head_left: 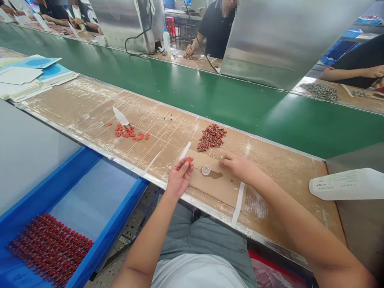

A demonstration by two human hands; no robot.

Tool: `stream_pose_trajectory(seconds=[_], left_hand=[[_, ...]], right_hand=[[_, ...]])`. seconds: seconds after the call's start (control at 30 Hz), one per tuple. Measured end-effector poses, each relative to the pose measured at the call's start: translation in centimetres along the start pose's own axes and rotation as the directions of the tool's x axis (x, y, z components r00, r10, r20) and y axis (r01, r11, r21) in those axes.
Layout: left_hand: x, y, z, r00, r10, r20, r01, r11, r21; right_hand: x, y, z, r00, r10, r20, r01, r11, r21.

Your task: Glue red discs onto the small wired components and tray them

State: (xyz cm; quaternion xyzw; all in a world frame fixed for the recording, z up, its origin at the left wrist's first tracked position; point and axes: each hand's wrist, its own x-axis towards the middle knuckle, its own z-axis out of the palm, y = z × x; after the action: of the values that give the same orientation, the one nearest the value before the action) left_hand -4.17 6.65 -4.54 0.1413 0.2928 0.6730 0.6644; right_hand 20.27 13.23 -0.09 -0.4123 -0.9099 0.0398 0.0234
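Observation:
My left hand [181,176] pinches a small round orange-red disc [189,160] between thumb and fingers, over the near edge of the bench. To its right, my right hand [238,166] hovers above a cardboard sheet [210,188] with its fingertips pressed together; whatever they may hold is too small to make out. Between the hands a small clear round dish [206,170] sits on the cardboard beside a dark wet stain. Just beyond lies a pile of small red-and-dark parts [211,137]. Further left, loose orange-red discs [132,133] are scattered around a white pointed piece [120,116].
A green conveyor belt [180,90] runs behind the bench. A large white bottle [345,184] lies on its side at right. At lower left, a blue tray [120,208] holds rows of red parts [51,248]. Papers [36,76] are stacked far left. Other people sit across the belt.

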Motion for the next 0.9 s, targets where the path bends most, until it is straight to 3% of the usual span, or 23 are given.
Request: stream_pose_trajectory(seconds=[0.13,0.23,0.33,0.47,0.63,0.73,0.9], left_hand=[[0.0,0.0,-0.1,1.000,0.000,0.017,0.000,1.000,-0.011],[0.0,0.0,-0.1,1.000,0.007,0.020,-0.006,1.000,-0.018],[-0.1,0.1,0.0,1.000,0.006,0.019,-0.005,1.000,-0.016],[-0.1,0.1,0.1,1.000,0.001,0.016,-0.001,1.000,-0.008],[-0.1,0.1,0.1,1.000,-0.007,0.013,0.007,1.000,-0.012],[-0.1,0.1,0.2,1.000,-0.004,0.003,0.004,1.000,-0.024],[-0.2,0.2,0.4,1.000,-0.014,0.008,0.014,1.000,-0.018]], right_hand=[[-0.3,0.1,1.0,0.995,0.020,-0.101,-0.016,0.999,0.034],[-0.9,0.2,2.2,0.968,0.049,-0.245,-0.014,0.990,0.144],[-1.5,0.2,3.4,0.911,0.141,-0.387,-0.038,0.964,0.262],[-1.5,-0.9,3.9,0.858,0.285,-0.428,-0.085,0.899,0.429],[-0.4,-4.1,3.6,0.711,0.553,-0.434,-0.088,0.683,0.725],[0.2,-5.5,3.7,0.679,0.533,-0.505,-0.026,0.705,0.709],[0.3,-5.7,4.3,0.683,0.316,-0.658,0.132,0.833,0.537]])
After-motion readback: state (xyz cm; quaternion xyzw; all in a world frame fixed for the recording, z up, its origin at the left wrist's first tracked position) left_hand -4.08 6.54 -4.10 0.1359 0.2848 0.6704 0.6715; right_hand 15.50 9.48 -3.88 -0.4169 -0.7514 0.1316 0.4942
